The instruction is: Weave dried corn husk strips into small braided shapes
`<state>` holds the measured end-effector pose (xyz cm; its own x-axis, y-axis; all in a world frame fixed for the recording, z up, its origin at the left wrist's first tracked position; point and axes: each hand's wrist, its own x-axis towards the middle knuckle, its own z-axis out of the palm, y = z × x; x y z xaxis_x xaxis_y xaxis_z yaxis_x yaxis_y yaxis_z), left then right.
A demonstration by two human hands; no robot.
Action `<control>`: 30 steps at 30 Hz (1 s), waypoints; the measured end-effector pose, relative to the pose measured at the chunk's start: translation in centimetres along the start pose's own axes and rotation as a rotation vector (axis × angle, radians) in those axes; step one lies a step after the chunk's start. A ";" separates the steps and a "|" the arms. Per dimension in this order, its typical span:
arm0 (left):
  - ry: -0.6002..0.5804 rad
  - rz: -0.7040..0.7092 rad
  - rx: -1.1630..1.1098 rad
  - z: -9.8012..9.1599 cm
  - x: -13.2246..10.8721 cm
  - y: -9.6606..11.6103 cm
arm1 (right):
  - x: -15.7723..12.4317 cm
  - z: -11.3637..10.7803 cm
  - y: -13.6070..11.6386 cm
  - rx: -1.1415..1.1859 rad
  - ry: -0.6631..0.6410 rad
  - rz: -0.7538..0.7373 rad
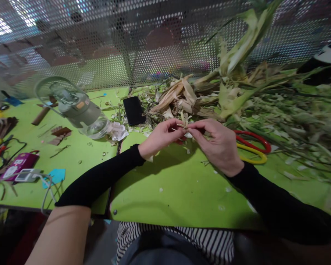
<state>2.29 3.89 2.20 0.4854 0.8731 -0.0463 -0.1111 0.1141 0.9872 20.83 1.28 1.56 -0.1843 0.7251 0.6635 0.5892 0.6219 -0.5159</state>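
Observation:
My left hand (pixel 161 137) and my right hand (pixel 217 142) meet over the green table (pixel 168 191), fingertips pinched together on a small strip of dry corn husk (pixel 183 125). Both arms wear black sleeves. Just beyond the fingers lies a heap of dry tan husks (pixel 176 96). Something red shows under my left fingers, but I cannot make it out.
Scissors with red and yellow handles (pixel 253 147) lie right of my right hand. A black phone (pixel 134 110) and a tipped clear bottle (pixel 77 106) sit to the left. Green stalks and leaves (pixel 292 110) pile up on the right. Perforated metal screen (pixel 127 44) behind.

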 end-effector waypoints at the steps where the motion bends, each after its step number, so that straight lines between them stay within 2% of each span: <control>1: -0.004 0.011 0.023 0.0 -0.1 0.1 | 0.1 -0.1 -0.2 -0.028 -0.005 -0.015; 4: 0.010 0.026 0.057 0.1 -0.3 0.5 | 0.2 -0.3 -0.7 -0.048 -0.056 0.016; 8: 0.014 -0.003 0.084 0.4 -0.3 0.5 | 0.4 -0.4 -0.7 0.049 -0.082 0.199; 10: -0.020 -0.037 0.108 0.5 -0.3 0.3 | 0.5 -0.4 -0.5 0.085 -0.078 0.228; 15: -0.080 -0.105 0.101 0.3 -0.1 0.0 | 0.6 -0.4 -0.3 0.166 -0.125 0.178; 21: -0.081 -0.204 -0.010 0.1 -0.3 0.6 | 0.8 -1.2 -0.4 0.236 -0.234 0.232; 27: -0.099 -0.285 -0.086 0.5 -0.4 1.2 | 1.5 -2.3 -0.7 0.115 -0.353 0.117; 30: -0.099 -0.298 -0.094 0.5 -0.4 1.3 | 1.8 -2.6 -0.9 0.058 -0.370 0.057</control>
<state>2.38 3.46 3.62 0.5898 0.7450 -0.3116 -0.0287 0.4049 0.9139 22.00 1.26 4.64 -0.4305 0.8102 0.3979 0.5628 0.5856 -0.5834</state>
